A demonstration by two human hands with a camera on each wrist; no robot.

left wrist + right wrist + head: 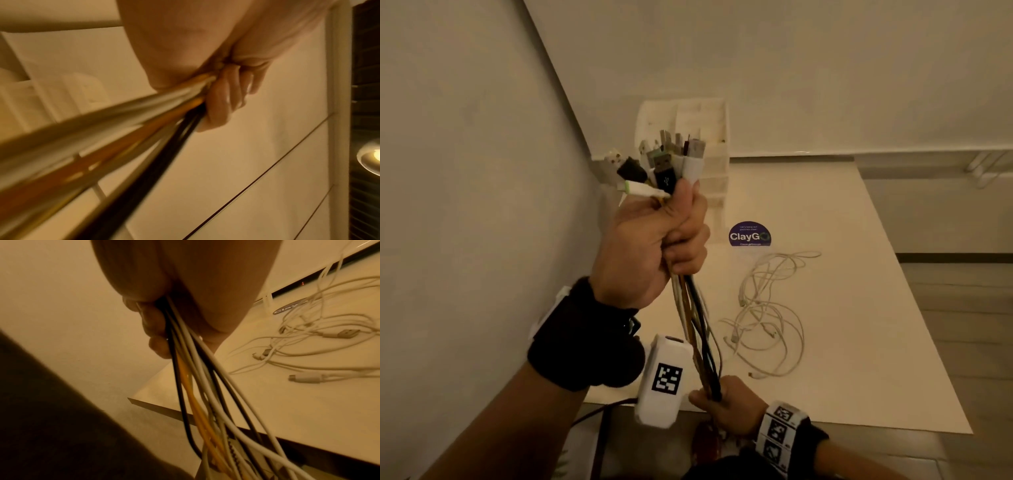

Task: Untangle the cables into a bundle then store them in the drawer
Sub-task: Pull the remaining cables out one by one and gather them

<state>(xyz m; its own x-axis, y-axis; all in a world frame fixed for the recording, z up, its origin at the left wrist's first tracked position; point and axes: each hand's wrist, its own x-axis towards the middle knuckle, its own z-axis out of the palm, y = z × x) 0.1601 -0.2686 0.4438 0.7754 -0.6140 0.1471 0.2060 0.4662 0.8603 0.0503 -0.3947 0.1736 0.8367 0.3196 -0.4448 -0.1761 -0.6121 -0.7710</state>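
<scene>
The left hand fists the cable bundle just under its plugs, raised above the counter. The right hand closes round the strands lower down. Best to slide it down evenly, combing them straight, since white cables lie loose on the counter.

The right hand fills the top of the right wrist view, its palm and curled fingers closed round a bundle of cables. The cables leave the fist and fan out toward five o'clock: black, white, grey and one yellow strand, running down past the near edge of the white table. At three o'clock from the fist a loose tangle of thin white cables lies on the tabletop, apart from the held bundle, with several plug ends showing. A dark oval sticker lies on the table at two o'clock, partly crossed by those loose strands. A dark blurred mass fills the seven o'clock corner.
</scene>
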